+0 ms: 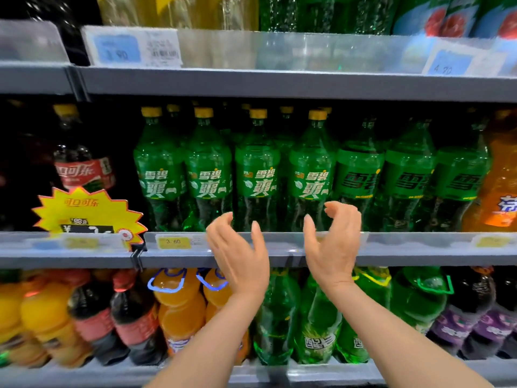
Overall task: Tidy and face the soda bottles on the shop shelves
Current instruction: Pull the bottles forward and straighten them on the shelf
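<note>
Green soda bottles with yellow caps (257, 169) stand in a front row on the middle shelf (405, 249), labels facing out. To their right stand green bottles with darker labels (358, 175). My left hand (237, 256) and my right hand (334, 242) are raised in front of the shelf edge, palms facing each other, fingers loosely curved. Neither holds anything. They flank the lower parts of two yellow-capped bottles (310, 175) without clearly touching them.
A cola bottle (81, 163) and a yellow starburst price sign (89, 214) are at the left. An orange soda bottle (500, 186) stands at the far right. The lower shelf holds orange (179, 301), cola, green (316, 320) and purple (458, 323) bottles. Price tags (173, 242) line the shelf rails.
</note>
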A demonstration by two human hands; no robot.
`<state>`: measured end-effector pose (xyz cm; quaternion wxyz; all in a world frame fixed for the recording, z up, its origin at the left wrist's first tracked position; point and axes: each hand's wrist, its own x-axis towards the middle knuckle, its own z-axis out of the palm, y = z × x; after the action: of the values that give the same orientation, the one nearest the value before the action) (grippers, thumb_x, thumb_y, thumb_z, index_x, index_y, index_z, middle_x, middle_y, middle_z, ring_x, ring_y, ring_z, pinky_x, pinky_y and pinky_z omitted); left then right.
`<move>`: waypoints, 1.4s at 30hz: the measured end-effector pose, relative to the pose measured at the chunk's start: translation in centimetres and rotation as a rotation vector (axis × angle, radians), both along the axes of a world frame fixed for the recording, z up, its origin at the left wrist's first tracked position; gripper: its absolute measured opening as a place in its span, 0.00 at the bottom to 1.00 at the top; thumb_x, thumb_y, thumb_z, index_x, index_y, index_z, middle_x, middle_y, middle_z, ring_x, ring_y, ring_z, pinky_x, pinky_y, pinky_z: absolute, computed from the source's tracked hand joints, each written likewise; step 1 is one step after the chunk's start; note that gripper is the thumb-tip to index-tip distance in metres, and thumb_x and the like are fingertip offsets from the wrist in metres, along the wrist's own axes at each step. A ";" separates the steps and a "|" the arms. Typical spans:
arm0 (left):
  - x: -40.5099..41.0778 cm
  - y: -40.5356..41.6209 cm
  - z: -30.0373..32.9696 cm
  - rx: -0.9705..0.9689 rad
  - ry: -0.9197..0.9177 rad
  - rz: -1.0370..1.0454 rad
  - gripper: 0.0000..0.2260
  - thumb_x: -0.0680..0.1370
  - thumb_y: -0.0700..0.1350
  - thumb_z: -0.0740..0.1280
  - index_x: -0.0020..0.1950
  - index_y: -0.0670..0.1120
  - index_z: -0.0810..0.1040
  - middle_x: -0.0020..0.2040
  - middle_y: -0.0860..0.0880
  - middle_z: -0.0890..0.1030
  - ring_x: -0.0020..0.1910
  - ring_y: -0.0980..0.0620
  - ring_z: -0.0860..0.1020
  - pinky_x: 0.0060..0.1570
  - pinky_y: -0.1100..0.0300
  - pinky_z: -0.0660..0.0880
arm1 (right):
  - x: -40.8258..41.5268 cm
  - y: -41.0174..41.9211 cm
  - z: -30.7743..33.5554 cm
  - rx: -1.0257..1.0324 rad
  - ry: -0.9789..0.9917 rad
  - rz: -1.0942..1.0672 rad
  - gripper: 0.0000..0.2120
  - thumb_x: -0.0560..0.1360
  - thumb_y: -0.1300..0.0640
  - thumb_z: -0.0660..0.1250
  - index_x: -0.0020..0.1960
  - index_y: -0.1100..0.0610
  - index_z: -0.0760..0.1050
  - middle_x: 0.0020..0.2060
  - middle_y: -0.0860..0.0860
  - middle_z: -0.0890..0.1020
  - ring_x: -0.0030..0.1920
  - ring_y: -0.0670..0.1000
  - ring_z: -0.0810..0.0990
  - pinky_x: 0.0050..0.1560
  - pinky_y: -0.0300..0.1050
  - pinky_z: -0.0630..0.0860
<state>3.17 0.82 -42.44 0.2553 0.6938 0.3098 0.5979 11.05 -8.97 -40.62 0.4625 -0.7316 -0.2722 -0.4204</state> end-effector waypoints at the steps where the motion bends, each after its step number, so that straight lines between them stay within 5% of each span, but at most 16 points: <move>1: -0.8 1.4 0.0 -0.032 0.010 0.046 0.20 0.77 0.46 0.69 0.63 0.37 0.68 0.58 0.41 0.71 0.57 0.41 0.71 0.57 0.44 0.72 | -0.9 1.3 0.3 -0.059 -0.012 0.091 0.15 0.74 0.54 0.65 0.54 0.64 0.73 0.46 0.57 0.77 0.49 0.55 0.74 0.51 0.46 0.70; 6: -3.1 6.1 1.5 -0.130 0.245 0.008 0.34 0.75 0.53 0.70 0.73 0.38 0.61 0.68 0.41 0.68 0.68 0.43 0.68 0.63 0.52 0.69 | -4.5 7.0 1.5 -0.240 0.316 0.178 0.34 0.76 0.50 0.68 0.74 0.65 0.58 0.68 0.58 0.70 0.69 0.56 0.67 0.67 0.45 0.65; 9: -3.3 7.2 1.9 -0.095 0.324 0.063 0.36 0.73 0.57 0.71 0.73 0.39 0.63 0.67 0.43 0.71 0.67 0.44 0.70 0.59 0.52 0.71 | -4.4 8.7 1.1 -0.273 0.459 0.076 0.40 0.73 0.44 0.70 0.73 0.66 0.57 0.64 0.59 0.73 0.66 0.57 0.70 0.64 0.48 0.70; 13: -2.7 7.1 2.2 -0.108 0.366 0.142 0.37 0.68 0.59 0.75 0.68 0.39 0.68 0.61 0.43 0.73 0.62 0.43 0.72 0.51 0.49 0.74 | -4.3 10.2 0.9 -0.285 0.536 -0.098 0.36 0.68 0.41 0.73 0.63 0.63 0.65 0.53 0.57 0.80 0.56 0.59 0.77 0.55 0.53 0.75; 19: -1.5 6.8 2.7 -0.186 0.302 0.170 0.35 0.66 0.56 0.77 0.63 0.38 0.70 0.57 0.42 0.72 0.56 0.42 0.73 0.47 0.48 0.73 | -4.4 10.6 1.1 -0.269 0.523 -0.148 0.34 0.68 0.41 0.73 0.61 0.62 0.65 0.55 0.58 0.78 0.57 0.60 0.75 0.58 0.53 0.72; 33: -2.0 6.1 2.3 -0.135 0.297 0.086 0.33 0.72 0.56 0.72 0.69 0.39 0.67 0.60 0.43 0.71 0.58 0.44 0.72 0.52 0.53 0.72 | -4.6 10.9 0.4 -0.224 0.494 -0.162 0.31 0.69 0.45 0.72 0.61 0.64 0.65 0.56 0.59 0.76 0.58 0.60 0.72 0.62 0.52 0.65; 38: -4.4 7.7 1.0 -0.120 0.104 0.150 0.26 0.79 0.52 0.65 0.70 0.38 0.65 0.64 0.42 0.69 0.59 0.43 0.73 0.52 0.51 0.75 | -4.9 10.1 0.3 -0.207 0.419 -0.115 0.32 0.69 0.50 0.75 0.62 0.66 0.65 0.57 0.60 0.73 0.59 0.60 0.70 0.62 0.52 0.67; 42: -5.5 9.9 1.5 -0.191 0.181 0.218 0.35 0.75 0.52 0.71 0.73 0.38 0.61 0.69 0.41 0.66 0.66 0.42 0.68 0.61 0.53 0.70 | -5.2 10.0 0.1 -0.217 0.426 -0.102 0.32 0.70 0.51 0.74 0.64 0.66 0.64 0.58 0.61 0.72 0.59 0.60 0.69 0.62 0.51 0.67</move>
<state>-2.29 10.69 -40.93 0.2250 0.6796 0.4604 0.5249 5.86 1.05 -40.54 0.4063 -0.8621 -0.1746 -0.2475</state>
